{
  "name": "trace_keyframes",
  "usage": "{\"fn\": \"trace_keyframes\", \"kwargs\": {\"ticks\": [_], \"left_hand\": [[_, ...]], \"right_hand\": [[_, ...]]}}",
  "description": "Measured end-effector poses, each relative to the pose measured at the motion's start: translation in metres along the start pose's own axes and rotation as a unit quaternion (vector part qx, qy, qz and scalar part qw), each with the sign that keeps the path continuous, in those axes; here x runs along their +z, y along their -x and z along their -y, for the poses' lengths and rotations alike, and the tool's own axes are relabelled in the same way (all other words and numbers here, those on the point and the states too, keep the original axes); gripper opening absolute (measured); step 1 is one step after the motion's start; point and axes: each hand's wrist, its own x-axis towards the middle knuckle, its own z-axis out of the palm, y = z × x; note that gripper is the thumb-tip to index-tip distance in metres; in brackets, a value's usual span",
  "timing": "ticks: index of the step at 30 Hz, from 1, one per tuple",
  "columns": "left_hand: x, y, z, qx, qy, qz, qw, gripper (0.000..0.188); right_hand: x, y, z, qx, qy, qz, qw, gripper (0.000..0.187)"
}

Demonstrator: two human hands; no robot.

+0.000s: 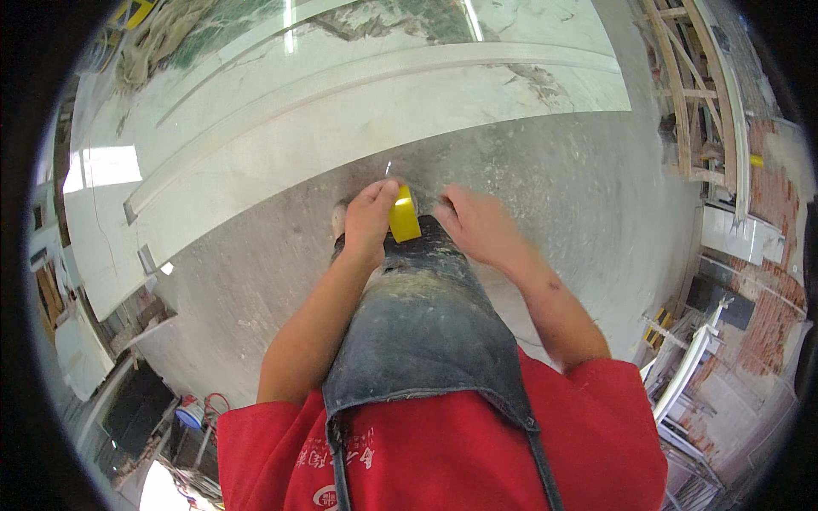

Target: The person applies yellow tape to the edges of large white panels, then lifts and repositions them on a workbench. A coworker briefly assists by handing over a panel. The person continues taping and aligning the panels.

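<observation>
My left hand (369, 217) is closed, its thumb and fingers pinching the edge of a glossy yellow piece (406, 217) that looks like tape. The yellow piece hangs in front of my dark, dusty apron (417, 332). A short gap to the right of it, my right hand (477, 223) is raised with its fingers curled in, slightly smeared by motion. Whatever those fingers may hold is too small or hidden to make out. Both hands are above the grey floor, short of the near edge of the big pale slab.
A large glossy white slab (366, 140) with green and brown marbling spans the far side. Wooden framing (682, 94) stands at the far right, near brickwork (780, 328). Rails and frames (690, 366) lie at right. Cables and a blue-and-white object (190, 414) are at lower left.
</observation>
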Motion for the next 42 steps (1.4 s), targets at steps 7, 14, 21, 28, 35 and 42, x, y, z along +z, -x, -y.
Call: {"fn": "trace_keyframes", "kwargs": {"ticks": [7,14,21,28,35,42], "left_hand": [[0.013,0.007,-0.004,0.030,0.013,-0.035,0.999,0.031],[0.015,0.007,0.003,0.061,0.014,-0.040,0.997,0.031],[0.014,0.003,0.007,0.046,0.016,-0.044,0.998,0.030],[0.017,0.004,0.003,0.032,0.022,-0.047,0.998,0.029],[0.018,0.007,-0.001,0.043,0.003,-0.059,0.997,0.029],[0.018,0.007,-0.001,0.039,0.010,-0.051,0.998,0.029]], "right_hand": [[-0.039,-0.043,0.001,-0.145,0.184,0.048,0.971,0.022],[-0.042,-0.059,0.004,-0.176,0.230,0.071,0.954,0.022],[-0.043,-0.064,0.010,-0.178,0.256,0.083,0.947,0.022],[-0.046,-0.064,0.009,-0.172,0.268,0.087,0.944,0.022],[-0.054,-0.062,0.014,-0.193,0.277,0.093,0.937,0.020],[-0.034,-0.075,0.018,-0.205,0.271,0.090,0.936,0.018]]}}
